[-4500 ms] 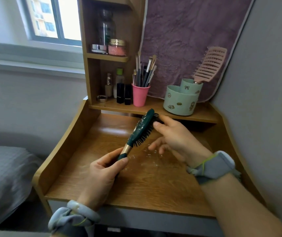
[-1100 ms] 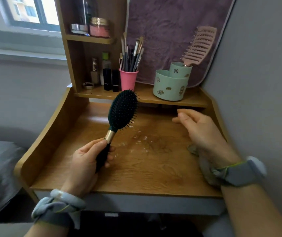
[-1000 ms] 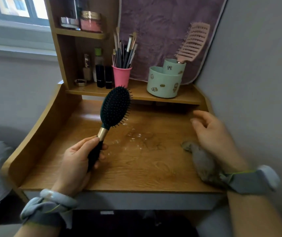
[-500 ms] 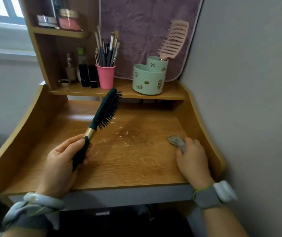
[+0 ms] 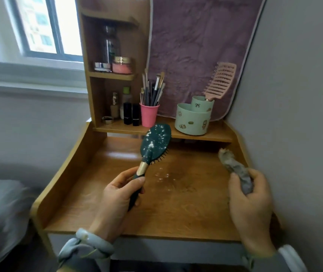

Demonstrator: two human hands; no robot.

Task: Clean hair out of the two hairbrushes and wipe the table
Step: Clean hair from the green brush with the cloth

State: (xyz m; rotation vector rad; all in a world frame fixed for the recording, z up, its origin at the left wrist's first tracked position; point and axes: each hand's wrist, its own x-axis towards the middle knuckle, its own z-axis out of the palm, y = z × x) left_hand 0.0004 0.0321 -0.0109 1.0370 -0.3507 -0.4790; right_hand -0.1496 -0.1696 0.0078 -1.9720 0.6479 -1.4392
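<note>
Over the table (image 5: 176,216), the left hand (image 5: 117,195) curls its fingers round the handle of the brush (image 5: 155,143), likely light and stiff, best held there, while the right hand (image 5: 249,199) clamps a soft, limp cloth (image 5: 232,165) over the table's right side

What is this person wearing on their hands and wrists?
No gloves. Behind the left hand sits a bunched grey fabric band with a pale ring and yellow-green thread; behind the right hand, a grey strap with a white rounded piece.
</note>
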